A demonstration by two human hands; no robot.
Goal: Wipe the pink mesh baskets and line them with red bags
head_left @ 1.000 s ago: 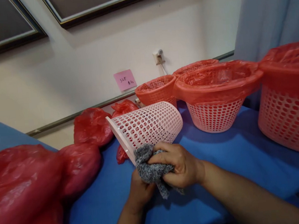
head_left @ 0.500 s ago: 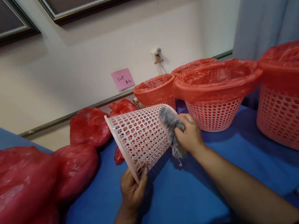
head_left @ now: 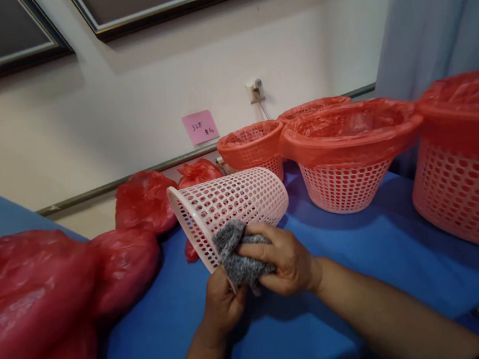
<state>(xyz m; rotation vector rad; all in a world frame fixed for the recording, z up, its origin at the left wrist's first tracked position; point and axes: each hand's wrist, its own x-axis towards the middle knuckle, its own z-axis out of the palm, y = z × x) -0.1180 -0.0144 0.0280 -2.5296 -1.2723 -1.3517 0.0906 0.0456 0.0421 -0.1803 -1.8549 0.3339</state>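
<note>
A pale pink perforated plastic basket [head_left: 241, 193] lies tilted on its side, its open rim toward the left. My left hand [head_left: 223, 306] is closed around the lower part of that rim. In my right hand [head_left: 288, 259] is a bunched grey cloth [head_left: 243, 252], pressed against the basket's side near the rim, just above my left hand. The cloth hides part of the rim and some of my left fingers.
Baskets lined with red plastic bags, a wide one [head_left: 347, 159], a small one [head_left: 253, 145] and a large one [head_left: 466, 182], stand to the right. Filled red bags [head_left: 31, 292] lie left on the blue tabletop [head_left: 153, 343]. A pink note [head_left: 200, 127] is on the wall.
My right hand has brought the cloth from the basket's base end down and left to near the rim. The basket has turned slightly in my left hand, which still grips the rim.
</note>
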